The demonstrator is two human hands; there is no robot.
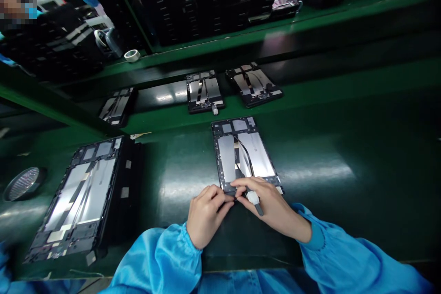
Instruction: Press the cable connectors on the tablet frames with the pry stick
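An opened tablet [260, 149], with silver panels, a black frame and dark cables inside, lies flat on the green bench before me. My left hand [208, 213] is closed at the tablet's near edge, thumb and forefinger pinched together. My right hand [270, 202] meets it there, its thumb and fingers also closed and its forefinger over the tablet's lower border. What sits between the fingertips is too small to make out. Against the right hand's fingers shows a small white tab with a grey end [254, 199]; whether it is gripped I cannot tell.
Left of me stands a stack of opened tablets [81, 193], beside a round dish [25, 183]. Farther back lie more opened tablets [206, 92] and a tape roll [132, 55] on a ledge. Black racks [206, 0] and co-workers' sleeves are beyond. A green post crosses the left.
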